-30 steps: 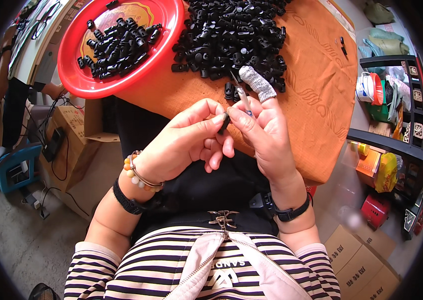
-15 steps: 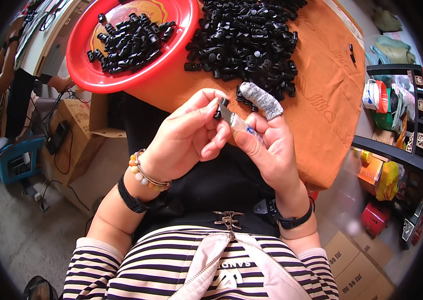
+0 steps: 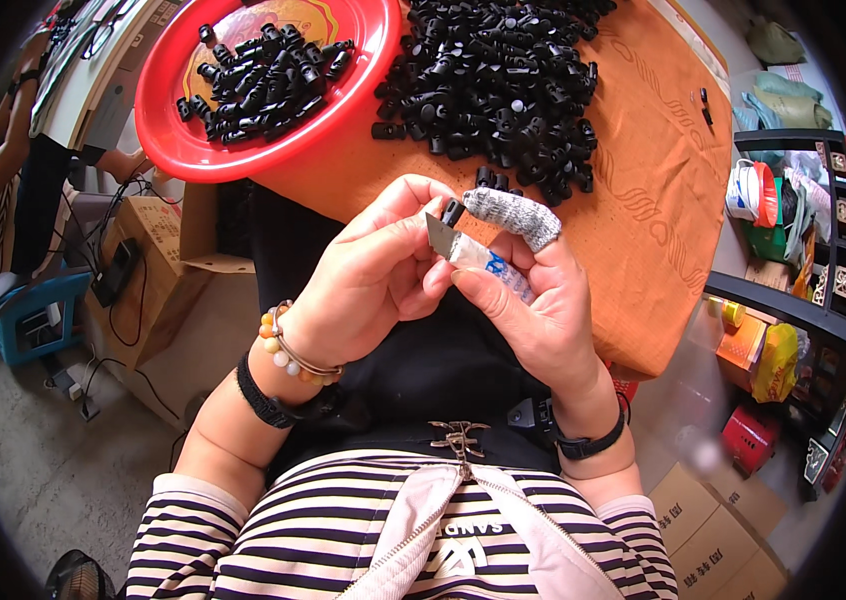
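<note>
Between the thumb and fingers of my left hand [image 3: 363, 255] is a small black plastic part [image 3: 453, 211], its upper end showing. My right hand [image 3: 543, 290] grips a blade [image 3: 440, 236] whose handle end is wrapped in white and blue material [image 3: 488, 263]. The flat metal of the blade lies across the part, near my left thumb. A grey knitted finger cover [image 3: 518, 215] sits on my right index finger, which reaches over the part's far side. Just beyond my hands, a large heap of similar black parts [image 3: 503, 90] covers the orange tablecloth [image 3: 658, 190].
A red round tray [image 3: 168, 130] at the far left holds a smaller pile of black parts. To the left are a cardboard box [image 3: 148, 255], a blue stool [image 3: 28, 325] and another person's arm [image 3: 13, 110]. A dark shelf [image 3: 793, 310] with bags and cartons [image 3: 713, 530] stand at the right.
The blade has shifted left and turned flatter, across the black part. My right index finger has moved left over the part; my left hand has barely moved.
</note>
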The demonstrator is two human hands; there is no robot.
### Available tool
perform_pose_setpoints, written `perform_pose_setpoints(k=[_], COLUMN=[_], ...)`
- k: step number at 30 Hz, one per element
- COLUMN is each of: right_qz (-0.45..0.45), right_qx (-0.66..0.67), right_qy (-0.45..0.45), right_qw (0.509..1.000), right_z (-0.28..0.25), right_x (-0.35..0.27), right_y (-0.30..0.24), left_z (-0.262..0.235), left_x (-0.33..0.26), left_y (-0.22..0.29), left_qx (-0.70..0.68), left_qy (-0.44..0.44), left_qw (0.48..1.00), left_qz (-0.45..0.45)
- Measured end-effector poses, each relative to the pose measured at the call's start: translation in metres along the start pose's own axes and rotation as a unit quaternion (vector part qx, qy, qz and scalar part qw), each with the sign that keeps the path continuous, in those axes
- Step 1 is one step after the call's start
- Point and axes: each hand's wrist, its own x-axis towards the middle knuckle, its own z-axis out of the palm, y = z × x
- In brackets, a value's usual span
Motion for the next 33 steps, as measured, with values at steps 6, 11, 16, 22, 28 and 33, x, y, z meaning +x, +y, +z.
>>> perform_pose_setpoints(k=[6, 11, 16, 22, 28, 33], right_qz=[-0.002, -0.004, 0.012, 0.042, 0.033, 0.038], right_qx=[0.003, -0.015, -0.007, -0.02, -0.013, -0.016], right_qy=[0.006, 0.006, -0.009, -0.016, -0.016, -0.017], right_qw=[1.0, 1.0, 1.0, 0.999, 0.999, 0.999], right_z=[0.0008, 0.0001, -0.0011, -0.0054, -0.005, -0.006], right_x=[-0.0001, 0.0001, 0.0005, -0.0016, -0.0011, -0.0012], right_y=[0.0, -0.0007, -0.0037, -0.0058, -0.0047, -0.0033], left_z=[0.003, 0.0045, -0.0049, -0.0031, -0.0044, -0.0054], left_x=[-0.0006, -0.0009, -0.0028, -0.0045, -0.006, -0.0066], left_y=[0.0017, 0.0021, 0.0033, 0.0036, 0.0033, 0.003], left_qx=[-0.003, 0.005, -0.019, -0.015, -0.018, -0.02], left_qy=[0.017, 0.025, -0.041, -0.033, -0.032, -0.029], left_qw=[1.0, 1.0, 0.999, 0.999, 0.999, 0.999], left_qz=[-0.012, -0.006, -0.003, -0.017, -0.022, -0.03])
